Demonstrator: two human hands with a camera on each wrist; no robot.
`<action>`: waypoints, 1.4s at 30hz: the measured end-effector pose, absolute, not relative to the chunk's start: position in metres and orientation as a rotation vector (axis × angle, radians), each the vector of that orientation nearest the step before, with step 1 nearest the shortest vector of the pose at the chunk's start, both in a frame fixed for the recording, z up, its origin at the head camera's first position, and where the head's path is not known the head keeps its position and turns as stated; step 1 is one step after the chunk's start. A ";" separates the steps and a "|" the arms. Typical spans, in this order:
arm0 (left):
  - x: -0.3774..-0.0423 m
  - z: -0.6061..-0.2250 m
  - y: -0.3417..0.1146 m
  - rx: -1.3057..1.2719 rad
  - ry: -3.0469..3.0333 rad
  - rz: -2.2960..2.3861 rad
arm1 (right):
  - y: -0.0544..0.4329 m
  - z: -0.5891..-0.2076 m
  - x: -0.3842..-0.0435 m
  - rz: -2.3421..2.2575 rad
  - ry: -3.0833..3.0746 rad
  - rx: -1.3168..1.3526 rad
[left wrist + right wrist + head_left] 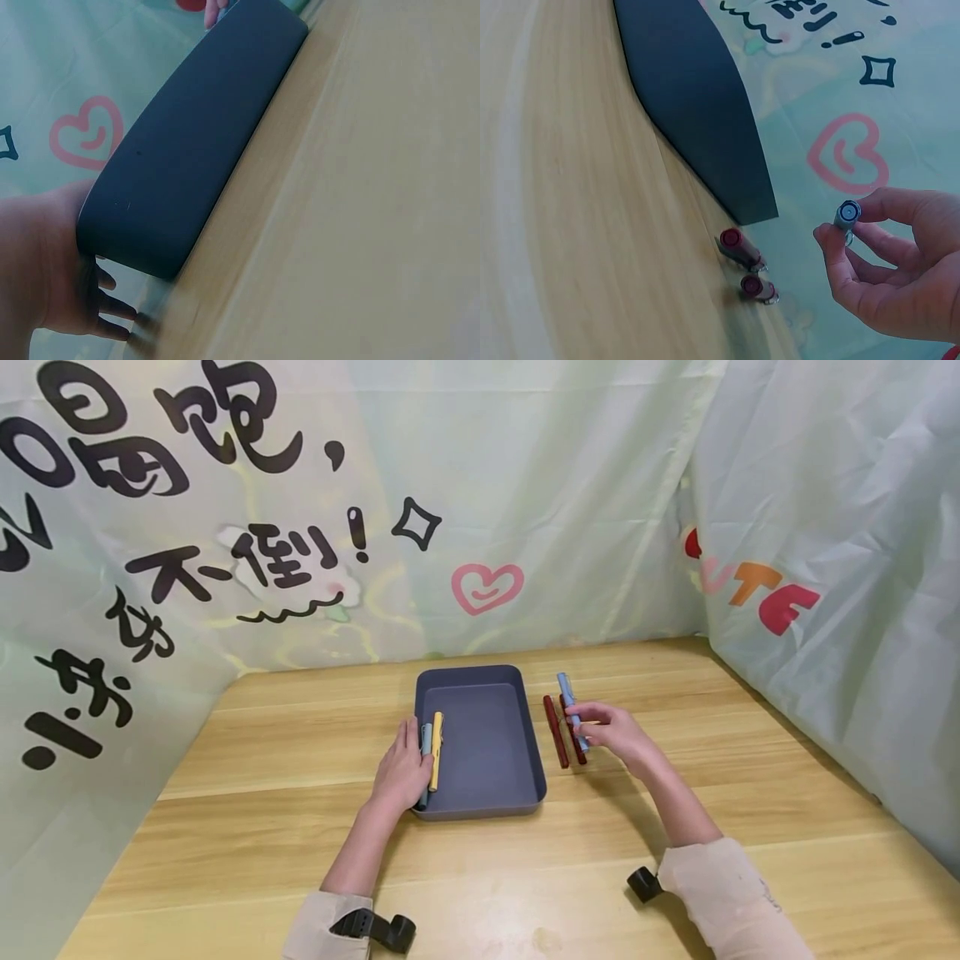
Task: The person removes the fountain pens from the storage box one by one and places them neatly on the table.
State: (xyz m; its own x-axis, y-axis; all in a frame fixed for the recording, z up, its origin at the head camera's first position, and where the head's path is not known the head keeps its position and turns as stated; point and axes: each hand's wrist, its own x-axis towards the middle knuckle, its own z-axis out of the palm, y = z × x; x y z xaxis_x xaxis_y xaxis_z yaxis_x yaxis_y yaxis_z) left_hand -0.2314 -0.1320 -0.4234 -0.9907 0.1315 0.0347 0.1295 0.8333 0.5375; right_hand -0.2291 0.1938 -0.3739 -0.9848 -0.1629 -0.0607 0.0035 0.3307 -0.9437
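The light blue capped pen [566, 689] is above the desk [285, 760], to the right of the tray, and the right hand [611, 731] pinches it between thumb and fingers. Under it or just beside it lie 2 dark red pens [557, 735]. I judge that the step in hand is the handling of this 1 pen, and that the next move calls for a steady pinch and some care not to brush the 2 red ones. The dark grey rectangular tray [487, 752] contains a yellow pen [437, 756] and a teal pen [427, 739], side by side along its left wall. There the left hand [401, 772] rests, its fingers rather straight outside, its thumb over the rim; how hard it presses, I cannot tell. The desk has light wood grain. Behind it hangs pale green fabric [562, 485] with black Chinese characters [247, 414] and 1 pink heart [487, 589].
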 end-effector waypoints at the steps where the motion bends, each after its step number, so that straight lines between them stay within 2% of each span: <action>1: -0.231 -0.423 -0.132 0.213 3.005 0.883 | 0.195 -0.374 -0.230 -1.731 2.443 -0.142; 42: -0.229 -0.421 -0.130 0.197 2.999 0.913 | 0.222 -0.412 -0.245 -1.798 2.353 -0.025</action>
